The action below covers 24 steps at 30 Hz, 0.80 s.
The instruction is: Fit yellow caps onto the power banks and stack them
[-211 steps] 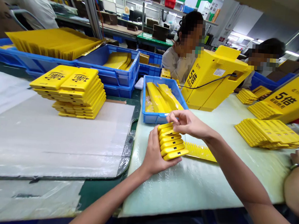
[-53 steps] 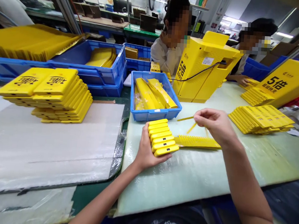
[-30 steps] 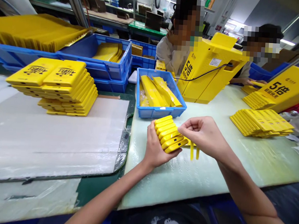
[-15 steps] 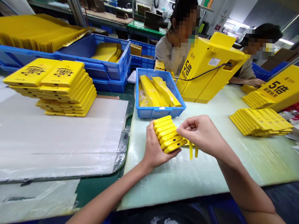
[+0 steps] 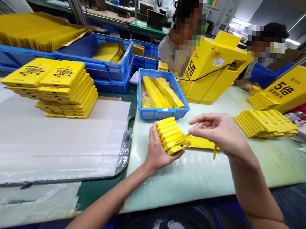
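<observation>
Several slim yellow power banks (image 5: 169, 135) are stacked together in my left hand (image 5: 157, 148), its fingers wrapped round them and their narrow ends facing right. A dark port shows on the lowest one. My right hand (image 5: 219, 133) pinches a thin yellow adhesive strip (image 5: 185, 138) between thumb and finger; its other end lies along the end of a power bank low in the stack. From beneath the same hand hangs another yellow strip (image 5: 214, 152). Partly hidden behind it, a sheet of yellow strips (image 5: 199, 143) lies on the table.
Ahead stands a blue bin (image 5: 163, 114) with yellow wrappers, beside a tall yellow charging cabinet (image 5: 210, 73). Piled power banks (image 5: 57, 87) stand left on a white board (image 5: 75, 140); flat yellow pieces (image 5: 266, 124) are stacked right. Two people sit across the table.
My right hand has moved to the right, away from the stack, and a strip now stretches between it and a power bank's end. More of the sheet shows. My left hand stays nearly still.
</observation>
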Each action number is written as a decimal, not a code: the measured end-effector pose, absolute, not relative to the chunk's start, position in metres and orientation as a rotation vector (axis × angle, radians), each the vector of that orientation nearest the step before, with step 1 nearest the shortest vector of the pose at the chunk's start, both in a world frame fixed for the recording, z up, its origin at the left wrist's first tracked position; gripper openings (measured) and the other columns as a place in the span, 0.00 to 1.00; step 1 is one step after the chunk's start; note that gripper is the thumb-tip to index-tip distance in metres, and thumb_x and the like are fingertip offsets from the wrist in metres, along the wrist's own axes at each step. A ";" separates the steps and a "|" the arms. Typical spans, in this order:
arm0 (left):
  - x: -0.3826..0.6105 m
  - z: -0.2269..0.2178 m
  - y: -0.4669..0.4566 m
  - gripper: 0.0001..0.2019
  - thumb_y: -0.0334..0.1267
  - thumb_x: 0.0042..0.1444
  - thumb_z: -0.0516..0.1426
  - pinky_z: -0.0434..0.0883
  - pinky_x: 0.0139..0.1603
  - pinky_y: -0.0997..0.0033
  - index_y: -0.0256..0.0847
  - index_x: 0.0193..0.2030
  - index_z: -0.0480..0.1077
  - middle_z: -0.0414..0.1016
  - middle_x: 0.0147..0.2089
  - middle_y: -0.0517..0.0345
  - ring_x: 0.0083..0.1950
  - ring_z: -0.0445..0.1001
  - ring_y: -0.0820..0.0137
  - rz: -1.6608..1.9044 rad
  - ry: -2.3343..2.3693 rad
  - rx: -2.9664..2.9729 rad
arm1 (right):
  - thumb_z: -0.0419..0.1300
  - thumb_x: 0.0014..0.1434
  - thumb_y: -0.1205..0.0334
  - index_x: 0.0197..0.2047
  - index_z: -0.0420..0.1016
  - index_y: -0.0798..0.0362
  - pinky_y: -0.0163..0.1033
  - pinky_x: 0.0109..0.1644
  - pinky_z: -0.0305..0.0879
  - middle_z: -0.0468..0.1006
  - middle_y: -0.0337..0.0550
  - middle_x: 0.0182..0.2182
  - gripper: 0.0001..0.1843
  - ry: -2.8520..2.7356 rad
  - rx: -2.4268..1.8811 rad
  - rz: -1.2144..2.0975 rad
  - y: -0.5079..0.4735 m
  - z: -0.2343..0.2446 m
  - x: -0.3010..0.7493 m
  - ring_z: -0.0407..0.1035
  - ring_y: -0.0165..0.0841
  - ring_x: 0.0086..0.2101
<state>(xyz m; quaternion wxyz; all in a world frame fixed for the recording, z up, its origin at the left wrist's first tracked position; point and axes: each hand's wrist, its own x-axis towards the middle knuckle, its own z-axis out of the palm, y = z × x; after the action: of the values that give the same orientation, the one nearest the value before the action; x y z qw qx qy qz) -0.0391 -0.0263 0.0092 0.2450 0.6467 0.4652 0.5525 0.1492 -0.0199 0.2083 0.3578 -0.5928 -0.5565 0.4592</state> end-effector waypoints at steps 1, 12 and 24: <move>-0.039 0.009 -0.026 0.71 0.62 0.42 0.81 0.71 0.77 0.30 0.44 0.83 0.46 0.66 0.72 0.35 0.74 0.72 0.38 1.509 1.269 1.765 | 0.85 0.39 0.57 0.34 0.89 0.51 0.38 0.28 0.76 0.85 0.45 0.27 0.18 -1.422 -1.532 1.172 -0.021 0.206 0.145 0.78 0.37 0.27; -0.041 0.007 -0.026 0.70 0.56 0.42 0.81 0.73 0.76 0.33 0.45 0.83 0.45 0.67 0.72 0.36 0.74 0.73 0.39 1.500 1.250 1.737 | 0.80 0.39 0.62 0.28 0.86 0.54 0.34 0.27 0.72 0.84 0.46 0.25 0.12 -1.426 -1.510 1.158 -0.027 0.189 0.124 0.75 0.33 0.26; -0.042 0.008 -0.026 0.70 0.56 0.43 0.81 0.73 0.76 0.33 0.45 0.84 0.45 0.67 0.72 0.36 0.74 0.73 0.39 1.493 1.236 1.727 | 0.80 0.39 0.63 0.26 0.85 0.53 0.35 0.26 0.72 0.82 0.43 0.22 0.11 -1.431 -1.506 1.258 -0.023 0.195 0.126 0.76 0.34 0.24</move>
<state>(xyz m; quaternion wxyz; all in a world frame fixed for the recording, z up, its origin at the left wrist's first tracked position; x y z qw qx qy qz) -0.0419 -0.0261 0.0078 0.2692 0.6406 0.4586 0.5540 0.1263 -0.0229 0.1951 0.3489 -0.5811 -0.5521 0.4856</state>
